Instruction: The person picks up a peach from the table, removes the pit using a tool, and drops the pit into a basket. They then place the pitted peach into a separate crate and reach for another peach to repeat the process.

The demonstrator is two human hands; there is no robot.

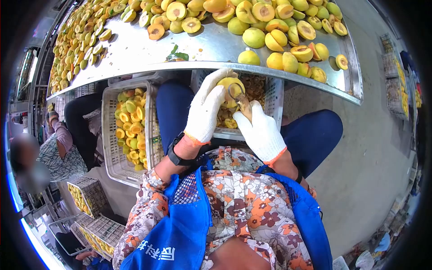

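Observation:
My left hand [206,105], in a white knit glove, is closed around a yellow peach half [223,83] near the table edge. In my gloved right hand [261,134] is a pitting tool [244,107] with a wooden handle. Its curved metal loop rests against the peach half's face. Whether the pit is still inside cannot be made out. Directly below, between my knees, stands a crate [278,102] containing brown pits and scraps [255,87]. To the left, a white crate [107,135] contains hollowed peach halves [130,128].
A metal table [130,49] spans the front, with many cut peaches [279,38] piled on it and a green leaf [177,55]. Another person [63,150] sits at the left. More filled crates stand at lower left [92,193] and far right [396,96].

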